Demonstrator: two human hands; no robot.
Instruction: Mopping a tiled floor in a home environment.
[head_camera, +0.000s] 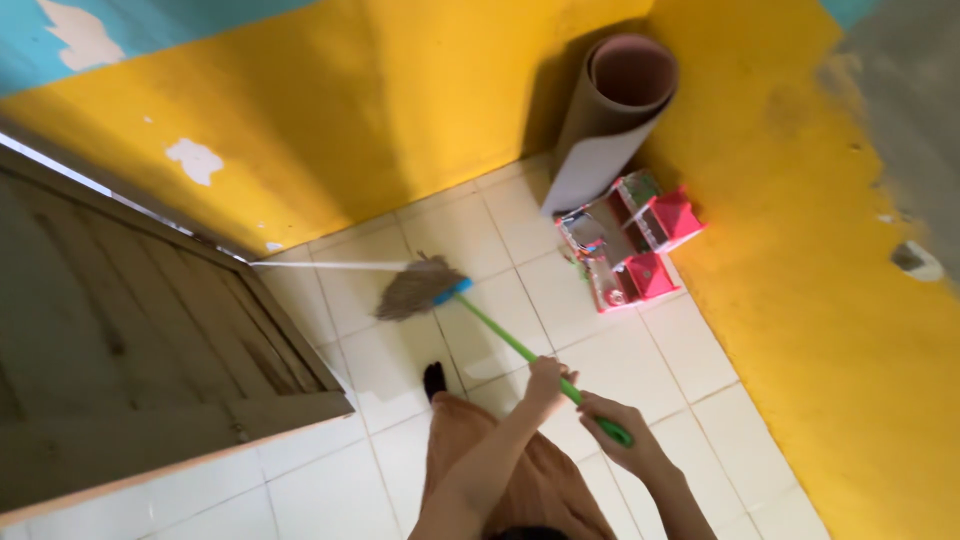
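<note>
Both hands are clenched on the green mop handle (520, 350): left hand (548, 380) further down it, right hand (615, 435) at the top end, for leverage. The mop head (412, 288) rests on the white floor tiles (690, 350) at frame centre, near the wooden door (130, 350).

Bright daylight streak from doorway across tiled floor (400, 370) (glare), soft overall blur, tilted wide-angle view

Bare-armed, orange-brown skirt (520, 480), dark footwear (434, 380)

Glossy tile floor (620, 370), stringy mop (418, 287) w/ plastic handle, wood door (130, 370).
</note>
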